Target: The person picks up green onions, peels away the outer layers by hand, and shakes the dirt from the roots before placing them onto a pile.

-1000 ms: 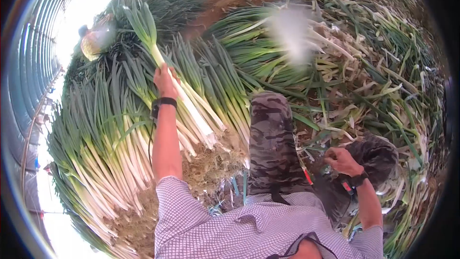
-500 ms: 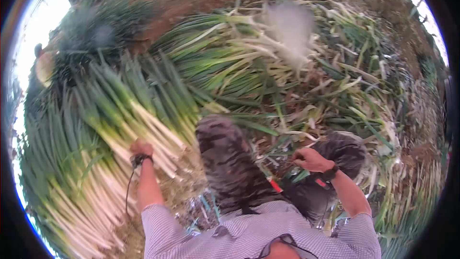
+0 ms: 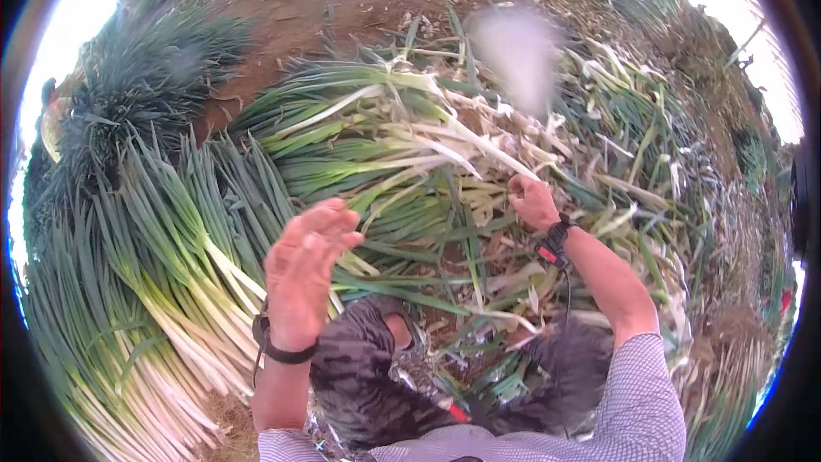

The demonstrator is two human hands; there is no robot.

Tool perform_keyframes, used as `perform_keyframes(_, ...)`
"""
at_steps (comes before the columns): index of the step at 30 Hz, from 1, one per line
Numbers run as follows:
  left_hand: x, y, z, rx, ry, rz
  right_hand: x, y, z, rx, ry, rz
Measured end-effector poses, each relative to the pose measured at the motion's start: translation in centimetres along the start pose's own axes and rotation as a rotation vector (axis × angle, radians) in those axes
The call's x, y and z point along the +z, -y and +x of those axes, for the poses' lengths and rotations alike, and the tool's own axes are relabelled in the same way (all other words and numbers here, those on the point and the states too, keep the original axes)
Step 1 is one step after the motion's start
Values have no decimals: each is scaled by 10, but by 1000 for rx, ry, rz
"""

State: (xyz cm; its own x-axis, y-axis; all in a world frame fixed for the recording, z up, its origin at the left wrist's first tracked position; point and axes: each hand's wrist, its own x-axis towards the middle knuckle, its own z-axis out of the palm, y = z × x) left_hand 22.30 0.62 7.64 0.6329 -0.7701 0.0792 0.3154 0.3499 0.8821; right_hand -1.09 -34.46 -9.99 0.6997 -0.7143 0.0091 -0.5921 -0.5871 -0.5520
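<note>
My right hand [image 3: 532, 203] is closed at the white root end of a long green onion [image 3: 483, 144], whose stalk slants up and left over a pile. My left hand [image 3: 306, 269] is raised in front of my knee, fingers stretched and apart, with nothing in it. Beneath and left of that hand lie cleaned green onions [image 3: 180, 316] in a neat row, white ends toward me. Ahead, a heap of uncleaned green onions [image 3: 342, 154] spreads out with its leaves pointing left.
Peeled leaves and husks [image 3: 616, 197] litter the ground to the right. Bare brown soil [image 3: 299, 17] shows beyond the heap. More dark green onion tops [image 3: 154, 60] stand at the far left. My bent knees [image 3: 359, 385] are close below my hands. A pale smudge blurs the upper middle.
My left hand has left the row of cleaned onions, risen and opened. My right hand has moved forward from near my knee to the heap and closed on a green onion.
</note>
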Motion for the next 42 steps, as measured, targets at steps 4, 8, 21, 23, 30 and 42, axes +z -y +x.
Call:
perform_keyframes(4,17,19,60,-180,-81,18,20,-17,104,-90,52,-84)
perform_keyframes(8,39,32,41,-236,18,-178,29,-14,188,-63,140,-134)
perform_keyframes(21,35,69,40,-788,-72,-185,103,-41,334,169,384,-282)
perform_keyframes(23,37,69,40,-805,-91,-188,119,-43,314,119,413,-166)
perform_keyframes(30,51,68,57,-853,-23,-228,104,-31,162,-76,452,-178)
perform_keyframes(42,43,59,46,-724,-45,-268,64,13,181,-216,835,-482)
